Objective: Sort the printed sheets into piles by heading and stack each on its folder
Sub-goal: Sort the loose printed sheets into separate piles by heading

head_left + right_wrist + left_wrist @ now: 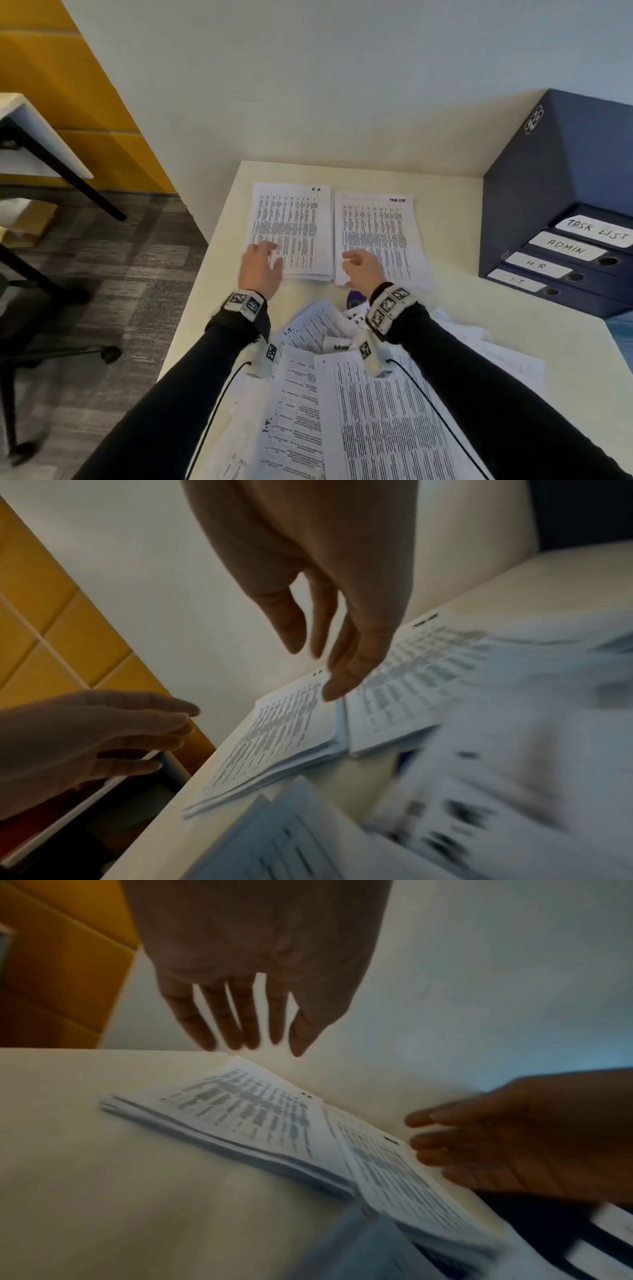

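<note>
Head view bright, even; wrist views dim, motion-blurred; edges warped.

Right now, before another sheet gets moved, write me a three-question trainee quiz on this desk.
1. True or false: the left hand grips a sheet.
2. Which heading tops the pile by the right hand? A) ADMIN B) TASK LIST C) I.T
3. Fill in: the folders are labelled TASK LIST, ADMIN, ___ and I.T.

Key: 1 false, both hands are open; 2 B; 3 H.R, also heading the left pile.
</note>
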The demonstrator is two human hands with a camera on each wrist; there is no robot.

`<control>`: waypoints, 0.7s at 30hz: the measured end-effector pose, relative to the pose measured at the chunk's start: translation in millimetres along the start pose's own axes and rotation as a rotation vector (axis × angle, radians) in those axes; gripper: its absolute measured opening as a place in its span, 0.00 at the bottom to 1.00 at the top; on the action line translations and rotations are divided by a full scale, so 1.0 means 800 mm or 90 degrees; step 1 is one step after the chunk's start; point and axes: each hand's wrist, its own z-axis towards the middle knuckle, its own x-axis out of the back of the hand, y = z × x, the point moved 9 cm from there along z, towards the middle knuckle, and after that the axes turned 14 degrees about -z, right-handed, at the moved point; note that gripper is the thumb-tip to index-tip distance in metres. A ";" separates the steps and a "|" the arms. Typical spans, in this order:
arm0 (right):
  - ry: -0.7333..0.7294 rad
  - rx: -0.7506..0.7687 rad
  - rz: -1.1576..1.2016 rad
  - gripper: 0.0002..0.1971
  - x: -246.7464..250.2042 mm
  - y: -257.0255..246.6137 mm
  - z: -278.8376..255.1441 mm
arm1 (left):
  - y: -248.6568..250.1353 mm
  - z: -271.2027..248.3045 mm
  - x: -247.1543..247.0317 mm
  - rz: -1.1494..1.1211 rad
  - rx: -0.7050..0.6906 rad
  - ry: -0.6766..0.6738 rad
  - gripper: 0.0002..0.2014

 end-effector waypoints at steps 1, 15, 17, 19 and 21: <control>-0.015 0.001 0.024 0.12 0.008 0.011 -0.017 | 0.017 -0.019 -0.017 -0.016 -0.043 -0.047 0.11; -0.079 -0.141 -0.408 0.37 0.023 0.225 -0.213 | -0.036 -0.159 -0.075 0.165 0.077 -0.393 0.08; -0.037 -0.165 -0.418 0.43 0.022 0.231 -0.221 | -0.048 -0.164 -0.060 0.142 0.099 -0.354 0.13; -0.001 -0.195 -0.420 0.47 0.026 0.236 -0.226 | -0.058 -0.173 -0.047 0.034 0.152 -0.294 0.15; 0.013 -0.211 -0.413 0.48 0.028 0.238 -0.227 | -0.068 -0.185 -0.038 -0.066 0.197 -0.242 0.14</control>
